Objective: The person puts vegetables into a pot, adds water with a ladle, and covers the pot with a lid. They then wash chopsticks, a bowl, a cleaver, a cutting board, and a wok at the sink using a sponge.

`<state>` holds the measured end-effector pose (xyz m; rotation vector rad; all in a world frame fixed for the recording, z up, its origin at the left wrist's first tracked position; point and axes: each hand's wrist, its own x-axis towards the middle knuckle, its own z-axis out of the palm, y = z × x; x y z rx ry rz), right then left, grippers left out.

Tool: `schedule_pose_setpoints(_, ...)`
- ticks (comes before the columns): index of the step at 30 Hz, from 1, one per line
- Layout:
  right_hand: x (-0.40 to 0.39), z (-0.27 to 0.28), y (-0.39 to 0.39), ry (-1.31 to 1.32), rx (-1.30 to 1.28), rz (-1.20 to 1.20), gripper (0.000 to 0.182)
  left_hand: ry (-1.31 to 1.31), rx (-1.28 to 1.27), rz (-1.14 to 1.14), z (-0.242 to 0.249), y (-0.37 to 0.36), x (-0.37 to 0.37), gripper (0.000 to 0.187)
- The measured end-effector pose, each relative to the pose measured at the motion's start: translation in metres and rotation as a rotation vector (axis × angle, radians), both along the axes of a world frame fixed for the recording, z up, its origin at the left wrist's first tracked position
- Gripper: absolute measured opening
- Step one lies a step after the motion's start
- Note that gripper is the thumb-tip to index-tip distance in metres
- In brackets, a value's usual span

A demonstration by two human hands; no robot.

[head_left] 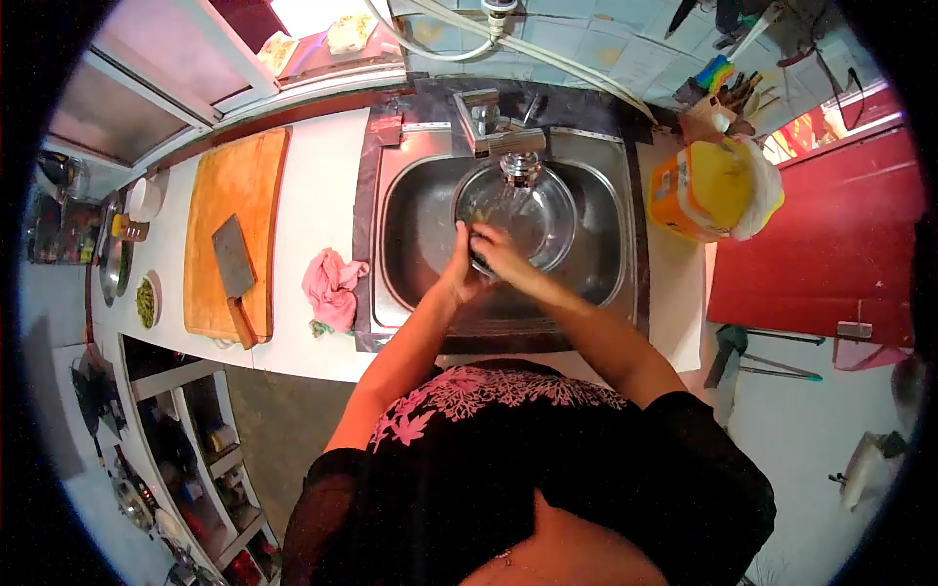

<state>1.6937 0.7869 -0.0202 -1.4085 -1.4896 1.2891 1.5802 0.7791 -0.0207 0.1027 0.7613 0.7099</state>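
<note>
Over a steel sink [405,244] set into a white bench [318,176], a person washes a clear glass bowl [518,210] with both bare hands. The bowl sits inside the basin directly under the tap [498,137], apparently so running water falls into it; whether water is flowing cannot be told. The left hand [459,278] clasps the bowl's near rim, fingers curled over the edge to steady it. The right hand [498,249] reaches just inside the bowl at the same rim, fingers bent against the glass as if rubbing it; whether it holds a sponge or cloth cannot be made out. The two hands touch or nearly touch at the rim.

Left of the sink, a crumpled pink cloth [332,288] lies on the bench, close at hand for wiping. Farther left, a cleaver [234,264] rests flat on a wooden board [239,195], its handle pointing toward the bench's front edge. A small dish of greens [147,301] sits beyond the board. Right of the sink, a yellow bag [718,186] stands near the wall, with a holder of utensils [728,93] behind it. Open shelves [210,439] below the bench hold kitchen goods.
</note>
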Motion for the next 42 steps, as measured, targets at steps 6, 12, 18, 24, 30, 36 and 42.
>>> schedule_pose_setpoints(6,0.073,0.04,-0.008,-0.945,0.441,0.804,0.042,0.114,-0.086,-0.098,0.001,0.001,-0.023,0.081)
schedule_pose_setpoints(12,0.062,0.037,0.003,-0.455,0.164,0.629,0.037,-0.023,-0.009,-0.068,0.018,0.005,-0.028,0.088)
schedule_pose_setpoints(18,0.07,0.02,0.024,0.346,-0.354,-0.107,0.043,0.122,-0.054,0.067,-0.015,0.0,-0.034,0.083)
schedule_pose_setpoints(24,0.102,0.014,0.032,0.334,-0.417,-0.186,0.048,0.065,-0.139,0.432,-0.038,0.011,-0.057,0.038)
schedule_pose_setpoints(30,0.082,0.001,0.001,-0.409,-0.022,-0.464,0.047,0.136,0.03,0.666,-0.025,0.028,-0.052,0.037)
schedule_pose_setpoints(36,0.062,-0.006,-0.031,-0.47,0.361,-0.487,0.031,0.271,0.128,0.807,-0.025,0.04,-0.061,0.029)
schedule_pose_setpoints(42,0.048,0.033,-0.034,-0.272,0.292,-0.376,0.031,0.682,0.232,0.798,0.022,0.022,-0.048,0.03)
